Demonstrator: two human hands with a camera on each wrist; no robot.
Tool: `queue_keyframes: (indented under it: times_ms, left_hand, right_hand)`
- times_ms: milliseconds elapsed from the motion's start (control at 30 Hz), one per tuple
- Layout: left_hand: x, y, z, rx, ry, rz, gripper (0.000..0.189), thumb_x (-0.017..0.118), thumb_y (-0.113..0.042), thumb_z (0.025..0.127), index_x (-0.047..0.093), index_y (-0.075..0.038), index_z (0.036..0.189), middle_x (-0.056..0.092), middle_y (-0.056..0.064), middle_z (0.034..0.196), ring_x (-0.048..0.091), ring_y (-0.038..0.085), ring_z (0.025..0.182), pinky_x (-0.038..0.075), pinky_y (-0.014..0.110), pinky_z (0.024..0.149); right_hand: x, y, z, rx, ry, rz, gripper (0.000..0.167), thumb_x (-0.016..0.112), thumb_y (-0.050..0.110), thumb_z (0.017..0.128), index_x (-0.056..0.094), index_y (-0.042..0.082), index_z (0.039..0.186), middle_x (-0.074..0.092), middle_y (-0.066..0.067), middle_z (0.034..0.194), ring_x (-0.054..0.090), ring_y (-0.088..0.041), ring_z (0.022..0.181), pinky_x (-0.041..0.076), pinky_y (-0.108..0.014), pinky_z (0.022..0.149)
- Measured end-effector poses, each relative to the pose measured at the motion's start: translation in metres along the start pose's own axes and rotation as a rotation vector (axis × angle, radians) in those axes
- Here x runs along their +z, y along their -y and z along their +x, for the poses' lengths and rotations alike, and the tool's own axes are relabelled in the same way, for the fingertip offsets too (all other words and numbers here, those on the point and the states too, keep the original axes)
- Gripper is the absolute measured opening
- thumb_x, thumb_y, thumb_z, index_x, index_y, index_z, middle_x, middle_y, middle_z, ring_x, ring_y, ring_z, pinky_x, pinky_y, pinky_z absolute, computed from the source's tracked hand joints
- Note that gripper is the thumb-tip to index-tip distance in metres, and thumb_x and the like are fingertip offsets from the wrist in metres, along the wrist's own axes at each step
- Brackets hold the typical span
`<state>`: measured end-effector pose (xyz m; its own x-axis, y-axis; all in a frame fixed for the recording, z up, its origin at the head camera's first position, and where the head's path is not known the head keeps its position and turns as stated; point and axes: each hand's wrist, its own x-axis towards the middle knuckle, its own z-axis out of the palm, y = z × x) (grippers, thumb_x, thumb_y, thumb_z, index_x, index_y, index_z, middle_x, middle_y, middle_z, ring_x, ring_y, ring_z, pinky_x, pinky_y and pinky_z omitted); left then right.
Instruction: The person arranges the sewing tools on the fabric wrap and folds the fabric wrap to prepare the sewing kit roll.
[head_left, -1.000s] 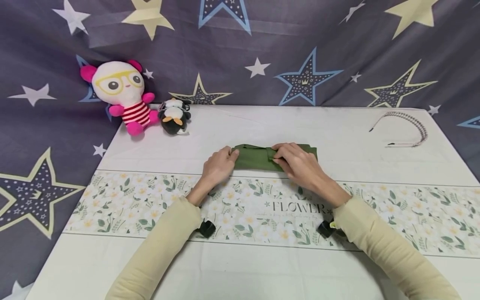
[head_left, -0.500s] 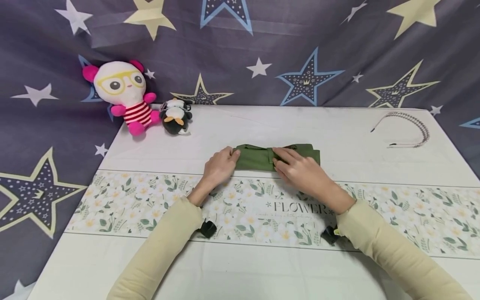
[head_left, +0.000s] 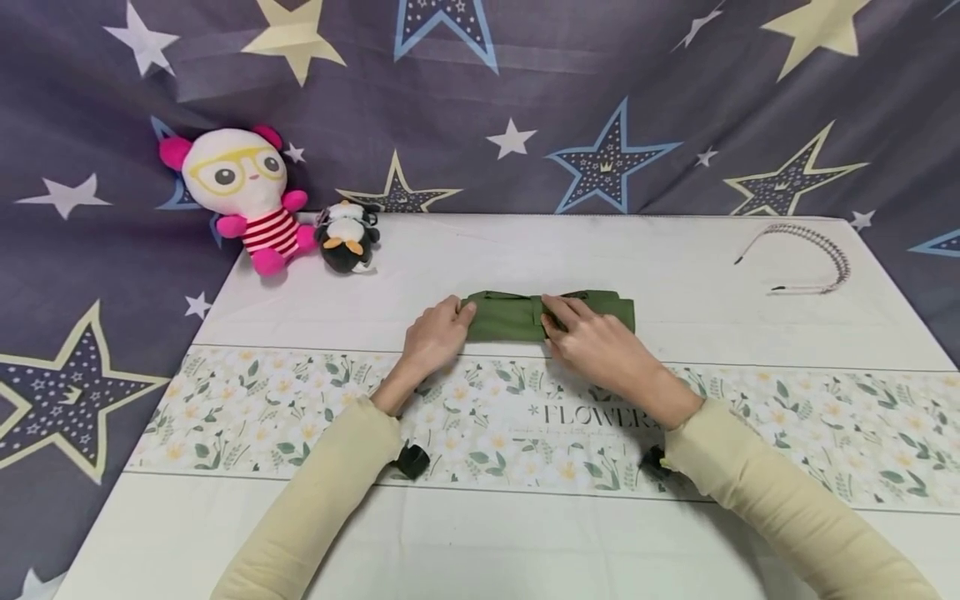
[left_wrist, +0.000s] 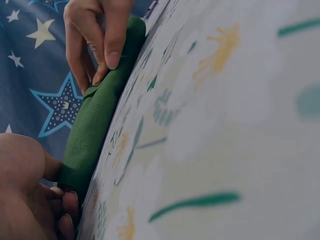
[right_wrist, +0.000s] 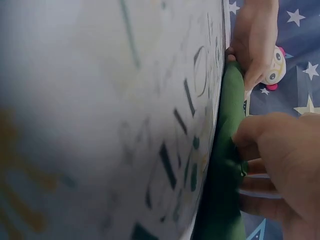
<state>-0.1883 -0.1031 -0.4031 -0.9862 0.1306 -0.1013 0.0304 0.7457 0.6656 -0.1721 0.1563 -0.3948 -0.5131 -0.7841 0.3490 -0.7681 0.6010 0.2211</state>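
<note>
A folded green cloth bundle [head_left: 501,320] lies lengthwise on the table just behind the floral strip, with a narrow band of the same cloth across its middle. My left hand [head_left: 438,335] grips its left end; in the left wrist view, thumb and fingers close around that end of the bundle [left_wrist: 92,131]. At the middle, my right hand [head_left: 604,350] holds the cloth by the band, its thumb on the near side and its fingers over the top. The right wrist view shows those fingers reaching behind the bundle [right_wrist: 231,107]. Part of its right half is hidden by the right hand.
A pink-and-white plush toy [head_left: 272,233] with yellow glasses sits at the back left beside a small penguin plush [head_left: 347,237]. A headband [head_left: 838,257] lies at the back right. A star-patterned curtain [head_left: 465,125] hangs behind the white table [head_left: 420,542].
The right hand's fingers have shifted and spread along the band, which now lies flatter against the bundle. The left hand keeps its hold on the left end.
</note>
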Motion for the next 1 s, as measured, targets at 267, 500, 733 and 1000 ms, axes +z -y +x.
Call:
queue_keyframes:
  times_ms: [267, 500, 733, 1000]
  left_hand:
    - [-0.001, 0.002, 0.0, 0.001, 0.013, -0.005, 0.039, 0.039, -0.035, 0.113, 0.052, -0.009, 0.087, 0.045, 0.005, 0.07, 0.036, 0.02, 0.058, 0.032, 0.035, 0.058]
    - [-0.001, 0.001, 0.001, 0.003, 0.019, -0.006, 0.039, 0.039, -0.035, 0.113, 0.052, -0.009, 0.087, 0.045, 0.005, 0.071, 0.037, 0.02, 0.059, 0.032, 0.036, 0.058]
    - [-0.001, 0.0, 0.002, 0.005, 0.027, -0.008, 0.04, 0.039, -0.036, 0.113, 0.054, -0.009, 0.089, 0.045, 0.005, 0.07, 0.038, 0.02, 0.059, 0.033, 0.036, 0.059]
    - [-0.001, 0.0, 0.002, -0.007, 0.018, -0.015, 0.041, 0.037, -0.037, 0.113, 0.053, -0.009, 0.088, 0.046, 0.005, 0.071, 0.039, 0.02, 0.06, 0.034, 0.036, 0.06]
  right_hand:
    - [-0.001, 0.002, 0.003, 0.009, 0.04, -0.003, 0.024, 0.076, 0.013, 0.096, 0.078, -0.006, 0.11, 0.057, -0.028, 0.139, 0.063, -0.042, 0.113, 0.055, -0.031, 0.049]
    - [0.0, 0.001, 0.004, 0.026, 0.064, -0.018, 0.029, 0.076, 0.013, 0.095, 0.075, -0.007, 0.116, 0.057, -0.028, 0.138, 0.063, -0.041, 0.112, 0.056, -0.031, 0.051]
    - [0.005, -0.005, 0.005, 0.038, -0.027, 0.021, 0.028, 0.074, 0.012, 0.094, 0.076, -0.007, 0.116, 0.063, -0.026, 0.129, 0.066, -0.037, 0.101, 0.057, -0.035, 0.051]
    - [0.006, -0.01, 0.002, 0.121, -0.051, 0.207, 0.03, 0.072, 0.013, 0.096, 0.074, -0.004, 0.121, 0.064, -0.023, 0.134, 0.066, -0.038, 0.111, 0.059, -0.04, 0.057]
